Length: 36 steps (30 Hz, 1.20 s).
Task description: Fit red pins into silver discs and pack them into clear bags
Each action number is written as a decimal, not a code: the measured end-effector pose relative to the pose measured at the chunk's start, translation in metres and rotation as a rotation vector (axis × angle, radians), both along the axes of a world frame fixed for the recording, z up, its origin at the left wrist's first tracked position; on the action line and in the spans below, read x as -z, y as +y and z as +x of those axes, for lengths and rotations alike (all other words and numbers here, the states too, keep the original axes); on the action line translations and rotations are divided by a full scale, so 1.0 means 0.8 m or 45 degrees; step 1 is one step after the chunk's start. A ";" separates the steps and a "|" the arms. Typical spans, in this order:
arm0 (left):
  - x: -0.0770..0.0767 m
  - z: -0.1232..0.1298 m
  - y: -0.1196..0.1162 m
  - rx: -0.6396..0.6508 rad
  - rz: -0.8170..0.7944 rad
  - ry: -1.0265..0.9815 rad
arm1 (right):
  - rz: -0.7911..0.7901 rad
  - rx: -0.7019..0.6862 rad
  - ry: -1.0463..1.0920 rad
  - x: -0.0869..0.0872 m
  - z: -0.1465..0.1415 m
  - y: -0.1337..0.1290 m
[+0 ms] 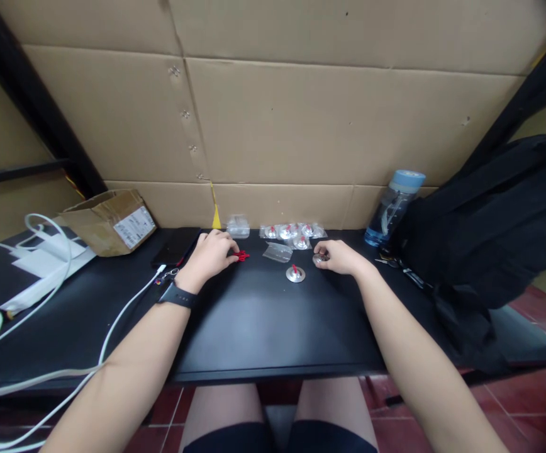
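Note:
My left hand (214, 253), with a dark watch on its wrist, has its fingertips closed at a small cluster of red pieces (241, 255) on the black table. How many pieces lie between the fingers is hidden. My right hand (339, 257) pinches a round silvery metal disc (319, 258) that its fingers partly cover. Between the hands lies another metal disc (296, 275) with a red piece standing at its centre. Behind it, an opened clear plastic bag (278, 252) lies flat. Several bagged discs with red centres (288, 231) are gathered along the back.
More clear bags (238, 226) lie behind my left hand. At left stand an open cardboard box (107, 223), a dark phone (176, 246) and white cables (117, 314). A blue-lidded bottle (393, 207), keys (389, 259) and a black backpack (490, 214) occupy the right. Cardboard (292, 126) walls the back.

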<state>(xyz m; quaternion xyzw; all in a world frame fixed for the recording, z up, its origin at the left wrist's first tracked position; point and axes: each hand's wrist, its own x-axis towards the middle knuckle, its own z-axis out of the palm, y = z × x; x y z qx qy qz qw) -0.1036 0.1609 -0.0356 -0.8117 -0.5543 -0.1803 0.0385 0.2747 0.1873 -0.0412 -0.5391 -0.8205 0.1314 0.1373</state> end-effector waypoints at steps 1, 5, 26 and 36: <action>0.001 0.003 0.000 0.010 -0.005 -0.002 | 0.004 0.002 0.008 -0.001 0.000 -0.001; 0.005 0.013 -0.001 0.035 -0.021 0.032 | 0.012 0.018 0.044 -0.009 -0.001 -0.005; -0.019 0.080 -0.042 0.064 -0.005 -0.583 | 0.366 -0.366 1.024 -0.014 -0.095 -0.056; -0.017 0.111 -0.060 0.313 -0.066 -1.036 | 0.465 -0.386 1.202 -0.014 -0.125 -0.086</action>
